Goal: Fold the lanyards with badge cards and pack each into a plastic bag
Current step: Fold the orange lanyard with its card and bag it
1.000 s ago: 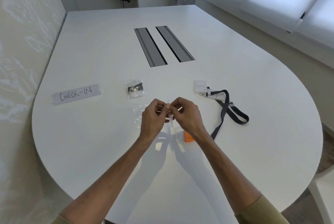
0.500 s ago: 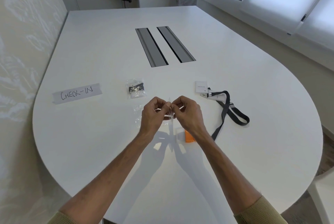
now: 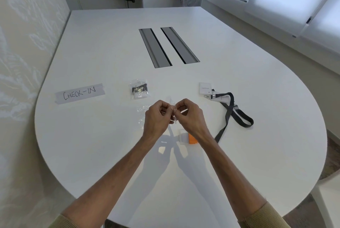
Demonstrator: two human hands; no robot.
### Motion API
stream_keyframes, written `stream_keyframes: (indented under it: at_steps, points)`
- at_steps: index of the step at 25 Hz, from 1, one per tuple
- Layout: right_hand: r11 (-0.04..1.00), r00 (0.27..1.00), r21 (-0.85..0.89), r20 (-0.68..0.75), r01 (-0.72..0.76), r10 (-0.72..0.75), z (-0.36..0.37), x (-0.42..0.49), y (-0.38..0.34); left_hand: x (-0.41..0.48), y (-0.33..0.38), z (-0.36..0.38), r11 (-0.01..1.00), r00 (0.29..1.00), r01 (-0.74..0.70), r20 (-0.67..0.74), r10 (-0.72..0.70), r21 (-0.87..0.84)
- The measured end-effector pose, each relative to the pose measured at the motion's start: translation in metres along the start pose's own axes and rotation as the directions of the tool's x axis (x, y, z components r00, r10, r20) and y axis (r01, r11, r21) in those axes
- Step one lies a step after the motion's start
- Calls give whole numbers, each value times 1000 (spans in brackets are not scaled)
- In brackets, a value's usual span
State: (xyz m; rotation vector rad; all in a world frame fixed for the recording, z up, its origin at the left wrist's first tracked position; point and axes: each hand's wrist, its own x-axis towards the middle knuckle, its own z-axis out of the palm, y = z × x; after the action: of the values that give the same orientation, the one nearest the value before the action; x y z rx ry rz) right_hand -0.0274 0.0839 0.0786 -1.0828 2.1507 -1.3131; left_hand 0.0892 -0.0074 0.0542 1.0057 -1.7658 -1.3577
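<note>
L hand (image 3: pixel 157 118) & R hand (image 3: pixel 191 117) pinch clear plastic bag (image 3: pixel 172 101) above table (image 3: pixel 92 135); lanyard (image 3: pixel 247 124) at R.

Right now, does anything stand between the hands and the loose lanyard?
Nothing visible does. The left hand and right hand pinch a bag; the lanyard lies uncovered to their right. An orange item lies nearer, off that path.

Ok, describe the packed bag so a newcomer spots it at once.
Start at the white table and find the handwritten CHECK-IN label on its left side. Just right of it lies the packed bag. Unlike the loose lanyard farther right, its dark strap is folded inside clear plastic.
</note>
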Motion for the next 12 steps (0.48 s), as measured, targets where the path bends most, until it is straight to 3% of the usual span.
stream_keyframes:
  at_steps: [7, 12]
  points:
    - [985, 981, -163, -195, -51, 19, -9, -4, 7, -2, 3, -9, 946, 987, -96, -93, 131, 309]
    - [982, 993, -184, -115, -35, 14, -3, -5, 5, -7, 12, -2, 898, 979, -172, -30, 201, 404]
